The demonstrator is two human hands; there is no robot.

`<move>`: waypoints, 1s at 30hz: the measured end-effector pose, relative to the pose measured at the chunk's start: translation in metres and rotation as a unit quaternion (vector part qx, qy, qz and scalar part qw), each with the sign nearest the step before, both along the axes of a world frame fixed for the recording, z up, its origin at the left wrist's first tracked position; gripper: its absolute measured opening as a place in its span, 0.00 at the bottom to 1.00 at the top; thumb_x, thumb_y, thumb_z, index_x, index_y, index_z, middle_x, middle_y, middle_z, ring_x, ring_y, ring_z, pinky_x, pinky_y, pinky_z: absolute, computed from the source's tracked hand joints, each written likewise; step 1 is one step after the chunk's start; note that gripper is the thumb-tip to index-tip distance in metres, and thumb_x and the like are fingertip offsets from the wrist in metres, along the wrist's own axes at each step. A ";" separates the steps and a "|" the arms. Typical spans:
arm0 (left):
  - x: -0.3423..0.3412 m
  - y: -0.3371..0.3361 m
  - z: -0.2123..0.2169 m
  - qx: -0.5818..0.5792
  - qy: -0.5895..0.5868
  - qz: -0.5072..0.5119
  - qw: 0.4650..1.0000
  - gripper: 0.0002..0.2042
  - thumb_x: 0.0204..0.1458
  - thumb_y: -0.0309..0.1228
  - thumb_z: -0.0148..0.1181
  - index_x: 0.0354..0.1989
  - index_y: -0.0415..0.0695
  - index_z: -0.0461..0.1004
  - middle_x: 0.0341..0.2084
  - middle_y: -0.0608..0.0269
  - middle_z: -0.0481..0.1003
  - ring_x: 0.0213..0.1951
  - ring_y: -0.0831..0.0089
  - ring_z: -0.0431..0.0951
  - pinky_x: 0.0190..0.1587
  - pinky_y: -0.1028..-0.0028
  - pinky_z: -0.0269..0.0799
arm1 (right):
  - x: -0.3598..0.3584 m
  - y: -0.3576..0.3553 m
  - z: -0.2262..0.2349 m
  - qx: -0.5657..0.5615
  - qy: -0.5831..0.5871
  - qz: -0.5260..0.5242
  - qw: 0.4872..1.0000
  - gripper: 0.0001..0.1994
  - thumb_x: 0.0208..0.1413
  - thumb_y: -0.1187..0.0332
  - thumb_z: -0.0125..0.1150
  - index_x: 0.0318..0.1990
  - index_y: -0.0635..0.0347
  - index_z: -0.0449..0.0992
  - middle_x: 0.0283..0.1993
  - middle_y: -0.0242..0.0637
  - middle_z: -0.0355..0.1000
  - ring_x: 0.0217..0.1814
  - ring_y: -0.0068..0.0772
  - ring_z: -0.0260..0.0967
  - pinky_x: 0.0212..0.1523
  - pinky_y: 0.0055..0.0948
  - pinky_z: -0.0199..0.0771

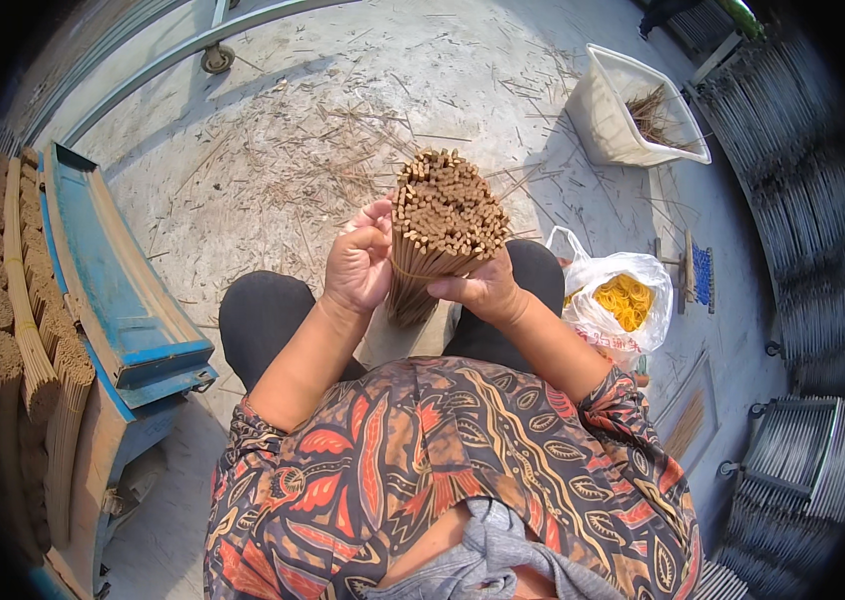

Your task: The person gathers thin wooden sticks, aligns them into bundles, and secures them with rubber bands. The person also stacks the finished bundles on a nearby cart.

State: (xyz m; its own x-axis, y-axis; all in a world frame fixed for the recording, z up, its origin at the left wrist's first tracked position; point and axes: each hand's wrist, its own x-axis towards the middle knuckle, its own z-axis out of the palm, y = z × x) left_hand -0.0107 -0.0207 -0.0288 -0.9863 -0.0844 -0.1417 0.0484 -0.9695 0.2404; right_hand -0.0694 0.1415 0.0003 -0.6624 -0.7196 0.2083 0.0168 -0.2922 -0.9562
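Note:
Between my knees stands a thick bundle of thin brown sticks (451,205), its blunt ends facing up. A thin yellowish band (421,274) goes round it below the top. My right hand (488,289) grips the bundle's lower right side, thumb across the front and the other fingers hidden behind. At the left edge, my left hand (360,262) is closed against the sticks with curled fingers; part of its grip is hidden. To the right, a white plastic bag (593,302) holds a heap of yellow rubber bands (626,300).
A white plastic bin (608,110) with loose sticks stands at the far right. Broken sticks (293,165) litter the floor. On the left, more stick bundles (33,290) lie beside a blue metal trough (108,265). Stacked metal racks (793,200) line the right side.

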 end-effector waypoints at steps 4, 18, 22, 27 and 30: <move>0.006 0.000 0.020 -0.174 0.064 0.035 0.982 0.40 0.46 0.40 0.63 0.63 0.43 0.44 0.59 0.55 0.51 0.61 0.64 0.55 0.62 0.66 0.53 | -0.009 0.016 -0.016 0.125 0.063 0.039 0.989 0.58 0.33 0.54 0.74 0.67 0.64 0.37 0.67 0.48 0.46 0.70 0.38 0.41 0.67 0.32 0.40; 0.002 -0.017 -0.008 -0.733 0.093 -0.161 0.654 0.41 0.28 0.36 0.75 0.56 0.41 0.62 0.48 0.56 0.70 0.52 0.61 0.68 0.57 0.67 0.60 | -0.018 0.027 -0.066 0.159 0.139 -0.014 0.977 0.62 0.31 0.36 0.66 0.67 0.63 0.38 0.68 0.49 0.44 0.71 0.47 0.39 0.68 0.37 0.38; -0.008 -0.005 -0.003 -0.595 0.091 -0.143 0.786 0.32 0.30 0.36 0.76 0.48 0.41 0.70 0.45 0.64 0.72 0.46 0.72 0.71 0.50 0.72 0.66 | -0.010 -0.005 -0.026 -0.040 0.068 -0.063 0.995 0.59 0.30 0.44 0.73 0.66 0.63 0.42 0.65 0.47 0.52 0.67 0.42 0.49 0.65 0.36 0.46; 0.001 -0.003 -0.053 -0.724 0.086 -0.141 0.669 0.37 0.30 0.37 0.75 0.52 0.42 0.65 0.46 0.60 0.71 0.49 0.65 0.70 0.52 0.68 0.65 | -0.008 0.017 -0.107 0.149 0.121 -0.022 0.981 0.52 0.34 0.41 0.68 0.63 0.63 0.52 0.60 0.51 0.58 0.63 0.46 0.54 0.62 0.36 0.52; 0.000 -0.013 -0.041 -0.795 0.164 -0.103 0.574 0.40 0.26 0.35 0.76 0.54 0.43 0.64 0.47 0.58 0.70 0.51 0.61 0.69 0.54 0.66 0.63 | -0.006 0.025 -0.090 0.160 0.059 -0.008 0.985 0.52 0.35 0.41 0.68 0.63 0.63 0.50 0.60 0.48 0.57 0.64 0.45 0.53 0.63 0.36 0.51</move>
State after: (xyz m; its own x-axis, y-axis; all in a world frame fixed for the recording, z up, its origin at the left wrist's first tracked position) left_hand -0.0109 -0.0336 -0.0698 -0.9500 0.2739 0.1497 0.2681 0.4704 0.8408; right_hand -0.0754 0.1662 -0.0899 -0.6589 -0.7507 0.0486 -0.1013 0.0245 -0.9946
